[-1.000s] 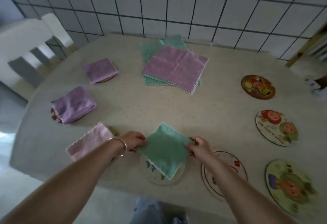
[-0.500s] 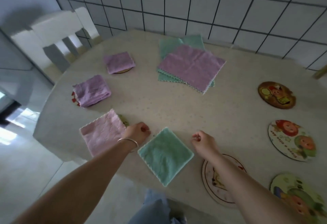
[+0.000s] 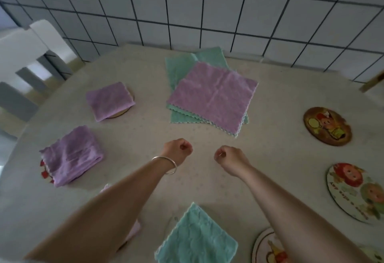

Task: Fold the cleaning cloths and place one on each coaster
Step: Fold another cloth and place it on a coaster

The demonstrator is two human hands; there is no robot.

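Both hands have left the folded square green terry cloth point(image 3: 197, 235), whose near corner is cut off. The left hand point(image 3: 177, 151) and right hand point(image 3: 229, 159) hover curled and empty; the left forearm hides most of a pink cloth point(image 3: 134, 230).

Your stack of unfolded cloths point(image 3: 209, 98) lies flat at the far middle of the table, a pink one on top of green ones. To the left, a folded purple cloth point(image 3: 109, 100) rests on a coaster point(image 3: 122, 113) that peeks out beneath it; nearer, another folded purple cloth point(image 3: 71, 155) covers most of a red-edged coaster point(image 3: 44, 171). A folded green cloth point(image 3: 197, 237) lies at the near edge. On the right you have bare cartoon coasters: a brown one point(image 3: 327, 125), a pale one point(image 3: 356, 192) and one at the bottom edge point(image 3: 268, 248).
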